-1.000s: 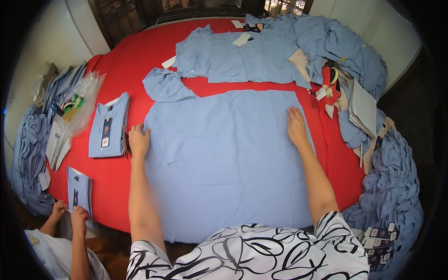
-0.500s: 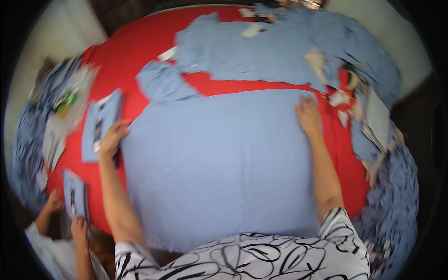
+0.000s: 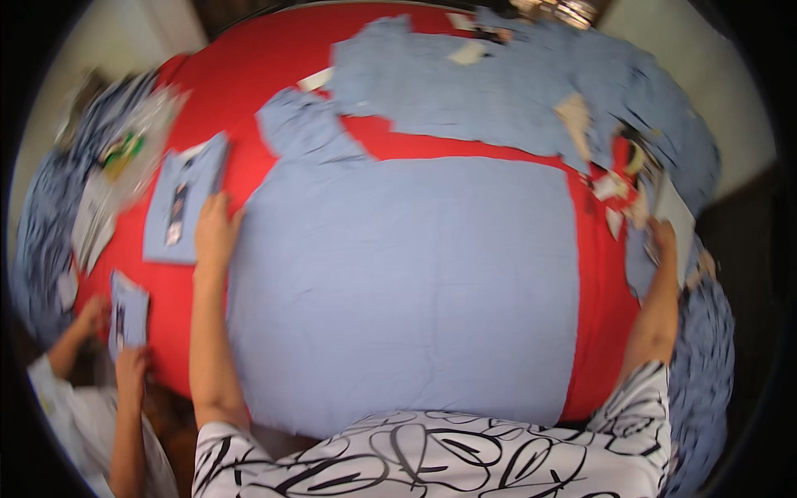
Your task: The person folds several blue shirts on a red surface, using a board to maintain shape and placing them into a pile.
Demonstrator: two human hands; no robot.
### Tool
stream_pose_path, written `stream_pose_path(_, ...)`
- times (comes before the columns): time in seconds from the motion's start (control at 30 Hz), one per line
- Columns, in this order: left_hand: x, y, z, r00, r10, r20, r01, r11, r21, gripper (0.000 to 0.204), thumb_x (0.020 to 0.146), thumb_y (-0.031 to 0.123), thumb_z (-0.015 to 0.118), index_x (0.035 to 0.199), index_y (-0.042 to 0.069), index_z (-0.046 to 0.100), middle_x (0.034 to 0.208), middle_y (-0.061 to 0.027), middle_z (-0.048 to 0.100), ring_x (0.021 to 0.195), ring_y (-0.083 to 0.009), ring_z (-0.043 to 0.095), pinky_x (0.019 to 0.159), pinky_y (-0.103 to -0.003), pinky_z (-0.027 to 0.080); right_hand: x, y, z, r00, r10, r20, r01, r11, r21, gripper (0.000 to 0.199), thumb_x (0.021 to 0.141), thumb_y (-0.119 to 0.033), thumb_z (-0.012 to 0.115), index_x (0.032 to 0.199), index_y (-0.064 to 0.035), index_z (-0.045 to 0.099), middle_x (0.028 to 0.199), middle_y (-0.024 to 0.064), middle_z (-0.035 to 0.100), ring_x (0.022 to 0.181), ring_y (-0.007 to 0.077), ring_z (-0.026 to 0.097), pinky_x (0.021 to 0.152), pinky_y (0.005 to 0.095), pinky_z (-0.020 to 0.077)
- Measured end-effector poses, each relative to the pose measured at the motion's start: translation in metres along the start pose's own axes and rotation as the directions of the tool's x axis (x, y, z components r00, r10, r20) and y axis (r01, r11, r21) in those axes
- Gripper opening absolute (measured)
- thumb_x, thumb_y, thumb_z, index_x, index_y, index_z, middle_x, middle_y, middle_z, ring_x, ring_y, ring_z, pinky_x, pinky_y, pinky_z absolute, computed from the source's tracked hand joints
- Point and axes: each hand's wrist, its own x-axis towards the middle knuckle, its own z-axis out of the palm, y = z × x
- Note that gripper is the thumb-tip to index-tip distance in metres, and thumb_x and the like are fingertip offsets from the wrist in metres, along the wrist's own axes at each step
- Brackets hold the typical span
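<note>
A light blue garment [image 3: 415,282] lies spread face down in front of me, with one sleeve [image 3: 303,124] stretched out at its far left. My left hand [image 3: 217,232] rests at the garment's left edge, thumb apart from the fingers, beside a folded blue shirt [image 3: 166,207] with a dark label strip. At the right side of the table, my right hand [image 3: 662,239] has its fingers closed at the left edge of a white card sheet [image 3: 677,216]; blur hides the exact grip.
Red cloth [image 3: 602,307] covers the table. More blue garments [image 3: 465,91] lie at the back, and others [image 3: 701,357] hang over the right edge. Scraps [image 3: 614,187] sit near the card. At left are clear plastic bags [image 3: 149,149] and a co-worker's hands [image 3: 131,365] by a small folded shirt [image 3: 129,311].
My right hand has left the garment's far right corner and moved right to the white card sheet. My left hand stays near the garment's left edge. The whole view has shifted slightly.
</note>
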Motion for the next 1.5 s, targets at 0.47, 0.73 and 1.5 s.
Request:
stream_pose_path(0.47, -0.158, 0.01, -0.097, 0.959, -0.189, -0.211, 0.224, 0.962, 0.156, 0.039, 0.088, 0.023, 0.07, 0.121, 0.005, 0.061, 0.119, -0.0146, 0.058, 0.112, -0.0324, 0.053, 0.095, -0.046, 0.042, -0.221, -0.235, -0.211, 0.757, -0.54, -0.368, 0.641, 0.505, 0.578, 0.033, 0.101, -0.015, 0.049, 0.125, 0.0058, 0.056, 0.112, 0.012, 0.065, 0.101, 0.017, 0.059, 0.092, 0.0296, 0.0442)
stream_pose_path(0.73, -0.227, 0.013, -0.125, 0.713, -0.66, 0.236, 0.701, 0.685, -0.201, 0.034, 0.085, 0.011, 0.071, 0.114, -0.001, 0.057, 0.072, -0.0094, 0.065, 0.066, -0.0214, 0.064, 0.064, -0.034, 0.051, -0.397, -0.397, -0.146, 0.456, -0.883, -0.109, 0.228, -0.002, 0.974, 0.029, 0.093, -0.013, 0.062, 0.117, 0.0024, 0.061, 0.109, 0.0056, 0.065, 0.098, 0.0113, 0.059, 0.088, 0.026, 0.0452)
stream_pose_path(1.5, -0.223, -0.007, -0.104, 0.594, -0.791, 0.148, 0.769, 0.503, -0.395, 0.018, 0.081, 0.001, 0.068, 0.099, -0.002, 0.066, 0.077, -0.0042, 0.066, 0.071, -0.0106, 0.06, 0.066, -0.026, 0.048, -0.476, -0.563, 0.038, 0.202, -0.979, 0.013, 0.606, 0.135, 0.784, 0.021, 0.092, -0.007, 0.058, 0.111, -0.0015, 0.065, 0.088, 0.0113, 0.069, 0.082, 0.0227, 0.064, 0.078, 0.0339, 0.0496)
